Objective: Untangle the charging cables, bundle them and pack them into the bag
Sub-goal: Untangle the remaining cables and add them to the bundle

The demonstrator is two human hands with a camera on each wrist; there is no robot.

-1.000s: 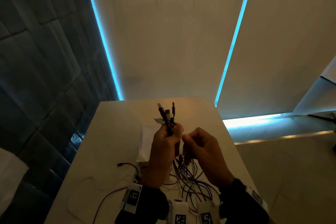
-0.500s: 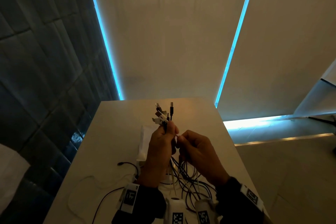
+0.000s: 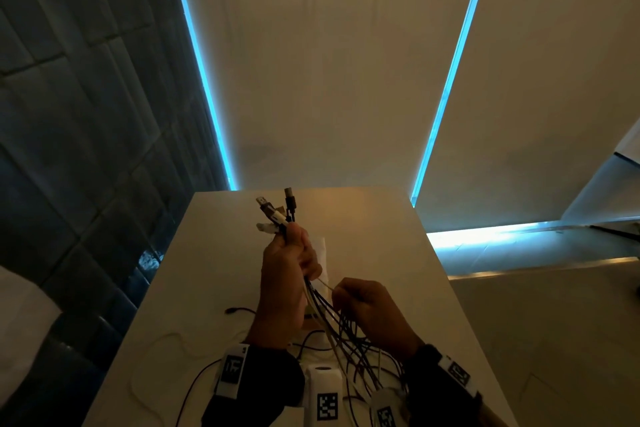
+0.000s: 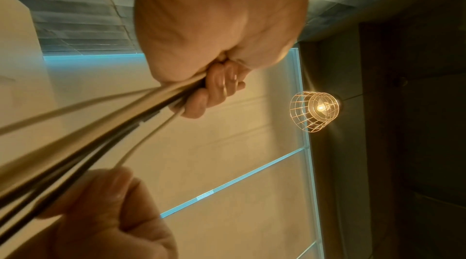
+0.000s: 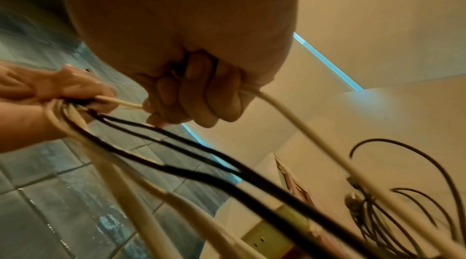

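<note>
My left hand (image 3: 287, 263) (image 4: 214, 84) grips a bundle of black and white charging cables (image 3: 332, 319) held up above the table, with their plugs (image 3: 277, 211) sticking out over the fist. The cables hang from the fist down to the table. Just below and to the right, my right hand (image 3: 349, 298) (image 5: 191, 104) pinches one white cable (image 5: 290, 116) pulled out of the bundle (image 5: 176, 153). A white bag (image 3: 320, 253) lies flat on the table behind my left hand, mostly hidden.
The pale table (image 3: 381, 236) is narrow, with a dark tiled wall (image 3: 86, 149) on the left and a drop to the floor on the right. Loose black and white cables (image 3: 194, 367) lie on the near left of the table. A caged lamp (image 4: 315, 110) glows overhead.
My right hand has slid down and away from the left hand, along a white cable. The left hand has lifted the plug ends a little higher.
</note>
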